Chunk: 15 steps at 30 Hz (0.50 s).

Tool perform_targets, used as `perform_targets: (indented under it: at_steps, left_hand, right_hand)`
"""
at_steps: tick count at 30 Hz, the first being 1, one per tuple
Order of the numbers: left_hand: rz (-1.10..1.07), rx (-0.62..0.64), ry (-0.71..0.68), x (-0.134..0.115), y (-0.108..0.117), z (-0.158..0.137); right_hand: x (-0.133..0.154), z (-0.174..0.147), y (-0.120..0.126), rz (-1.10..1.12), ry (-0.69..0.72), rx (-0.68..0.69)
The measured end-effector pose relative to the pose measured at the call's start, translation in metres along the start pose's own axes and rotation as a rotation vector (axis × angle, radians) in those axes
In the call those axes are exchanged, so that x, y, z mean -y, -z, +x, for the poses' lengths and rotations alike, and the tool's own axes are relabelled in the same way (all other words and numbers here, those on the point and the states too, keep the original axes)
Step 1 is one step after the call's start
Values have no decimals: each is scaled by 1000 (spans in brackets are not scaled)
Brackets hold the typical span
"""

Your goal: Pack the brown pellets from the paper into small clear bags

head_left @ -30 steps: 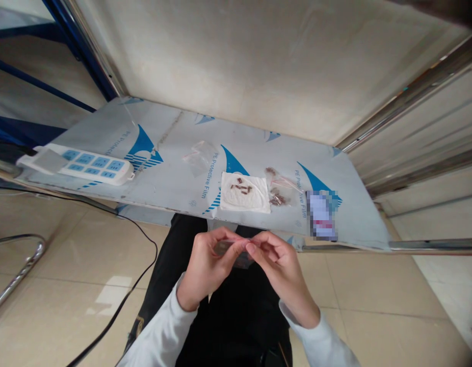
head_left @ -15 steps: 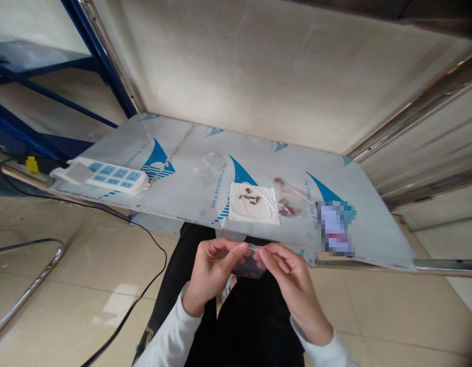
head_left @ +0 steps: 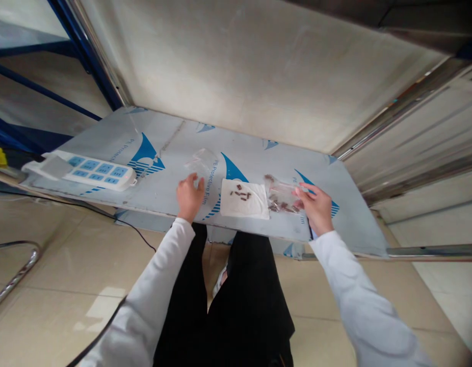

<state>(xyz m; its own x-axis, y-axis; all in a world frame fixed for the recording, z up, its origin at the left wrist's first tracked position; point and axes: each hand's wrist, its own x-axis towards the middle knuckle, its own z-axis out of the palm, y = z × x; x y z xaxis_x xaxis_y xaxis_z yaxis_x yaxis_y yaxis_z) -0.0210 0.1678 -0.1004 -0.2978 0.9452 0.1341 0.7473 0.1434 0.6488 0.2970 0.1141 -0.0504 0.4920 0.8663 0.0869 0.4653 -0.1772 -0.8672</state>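
Observation:
My left hand (head_left: pixel 190 197) is over the left part of the sheet, fingers loosely curled and apart, holding nothing. Just beyond it lies a crumpled clear plastic bag (head_left: pixel 202 159). My right hand (head_left: pixel 315 205) pinches the right edge of a clear plastic bag of small brown pieces (head_left: pixel 282 198), which rests on the sheet. Between the hands is a white square cloth or tissue (head_left: pixel 239 208), with several small brown pieces (head_left: pixel 243 194) on it. The pieces are too small to name exactly.
A white power strip (head_left: pixel 100 171) with blue sockets lies at the left end of the film-covered metal shelf (head_left: pixel 171 127). Its black cable (head_left: pixel 144 238) hangs past the front edge. Blue rack bars (head_left: pixel 94 63) stand at left, and a pale panel closes off the back.
My hands have moved apart and up over the sheet. The small clear bag they held together between them is no longer seen there. My right hand now covers most of the phone-like object.

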Motion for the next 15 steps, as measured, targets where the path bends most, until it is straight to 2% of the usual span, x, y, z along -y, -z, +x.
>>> perform_targets:
  at_steps: [1, 4, 6, 9, 11, 15]
  left_hand:
    - [40, -24, 11, 3, -8, 13]
    - [132, -38, -9, 9, -23, 37]
    - [195, -17, -39, 10, -26, 42]
    - [213, -1, -71, 12, -23, 40]
    - [194, -9, -73, 15, -16, 35]
    - [150, -51, -65, 24, 6, 9]
  right_hand:
    - [-12, 15, 1, -139, 8, 11]
    - [-35, 37, 4, -326, 20, -26]
    - [-41, 35, 6, -441, 84, -99]
    - [-38, 20, 7, -639, 260, -190]
    - [-31, 6, 3, -643, 380, -188]
    - [-3, -30, -22, -410, 513, -100]
